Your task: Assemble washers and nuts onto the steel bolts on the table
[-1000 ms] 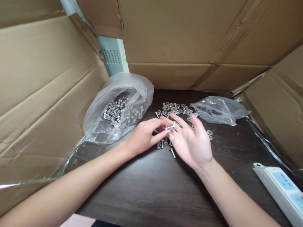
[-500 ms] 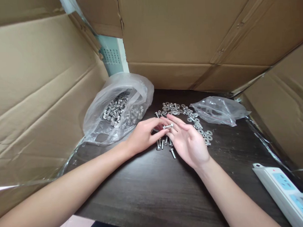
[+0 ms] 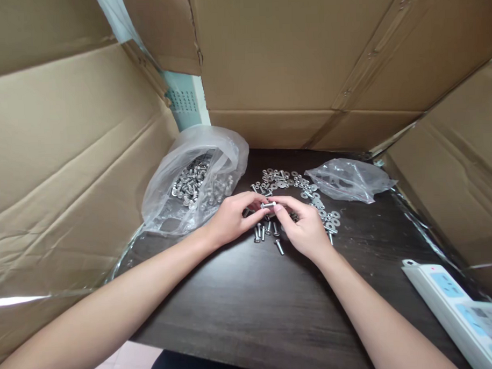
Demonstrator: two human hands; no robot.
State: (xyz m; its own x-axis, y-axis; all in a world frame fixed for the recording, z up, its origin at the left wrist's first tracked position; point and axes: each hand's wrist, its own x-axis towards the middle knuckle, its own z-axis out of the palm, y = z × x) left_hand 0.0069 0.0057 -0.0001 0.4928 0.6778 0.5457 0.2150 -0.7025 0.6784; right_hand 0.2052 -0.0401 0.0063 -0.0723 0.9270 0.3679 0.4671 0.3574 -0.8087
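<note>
A silver bolt [image 3: 268, 205] lies level between my two hands, above the table. My left hand [image 3: 235, 217] is closed in a pinch on its left end. At the bolt's right end, the thumb and fingers of my right hand [image 3: 306, 225] are closed around the tip, where a small nut-like piece shows; the fingertips partly hide it. Below my hands several loose bolts [image 3: 279, 247] rest on the dark table [image 3: 218, 309]. Behind and right of my hands spreads a pile of washers, nuts and bolts [image 3: 280, 178], partly covered by my right hand.
At the left stands an open clear plastic bag [image 3: 161, 193] full of bolts. A flattened clear bag [image 3: 351, 181] lies at the back right. On the right is a white power strip [image 3: 439, 296]. Cardboard walls [image 3: 306, 58] enclose the table on three sides.
My right hand has turned from palm up with fingers spread to a pinch at the bolt's right end. The left hand keeps its hold. The camera view has shifted slightly.
</note>
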